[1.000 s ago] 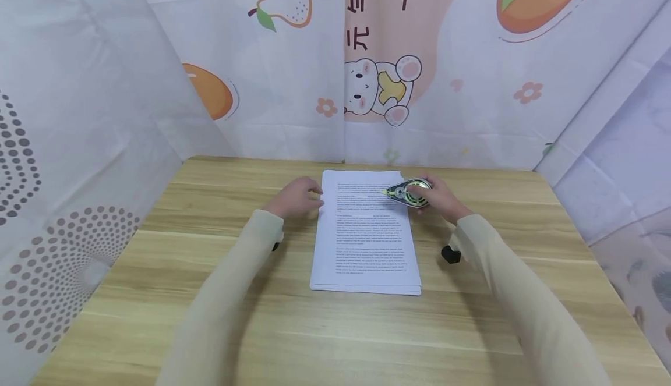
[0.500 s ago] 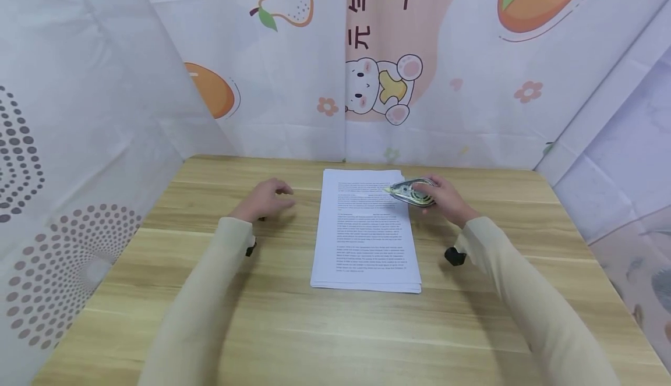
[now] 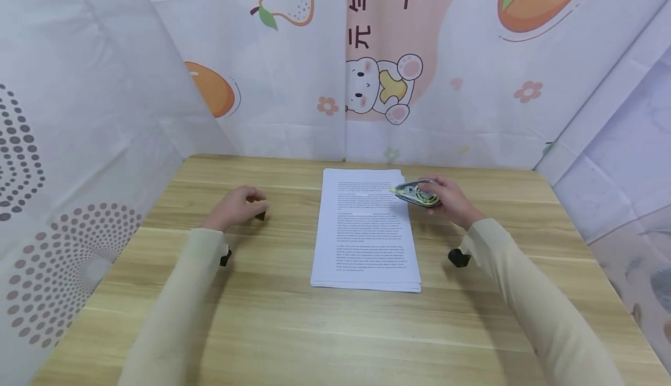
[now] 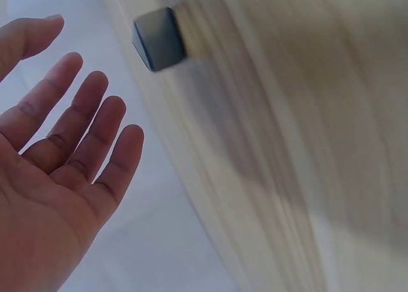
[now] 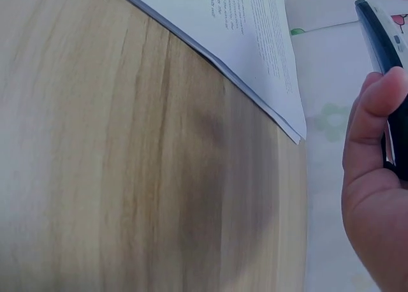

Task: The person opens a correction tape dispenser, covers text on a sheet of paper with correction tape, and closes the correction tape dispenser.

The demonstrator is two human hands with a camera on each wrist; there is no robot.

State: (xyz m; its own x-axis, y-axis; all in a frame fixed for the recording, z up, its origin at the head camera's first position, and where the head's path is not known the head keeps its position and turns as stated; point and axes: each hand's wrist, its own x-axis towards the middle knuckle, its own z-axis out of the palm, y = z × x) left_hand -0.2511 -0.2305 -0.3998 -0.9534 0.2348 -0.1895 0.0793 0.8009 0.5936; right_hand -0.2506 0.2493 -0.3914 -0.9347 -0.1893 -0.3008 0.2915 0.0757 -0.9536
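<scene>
Wood-grain table [image 3: 314, 336], pale, set against a printed curtain [image 3: 293, 83] with fruit, flowers and a cartoon animal.

Item: teardrop dispenser [image 3: 418, 194], probably correction tape, dark with yellow-green details. Located at the upper right edge of the paper stack [image 3: 367, 237], gripped between thumb and fingers of the right hand [image 3: 451, 199]; tip directed left, contact with paper not certain. Presumed light, rigid plastic, fairly smooth; narrow tip likely the delicate part — best held by the broad rounded body.

Item: paper stack, edges slightly uneven. Individual sheets thin, pliable, apt to slide or crease; take by a side edge, supported flat.

Left hand [image 3: 238, 204]: holding nothing, fingers loosely extended, well left of the stack.

Writing: curtain characters turned sideways — 元 and 气 legible. Page text in paragraphs, too small to read. Dispenser brand: none legible.
</scene>
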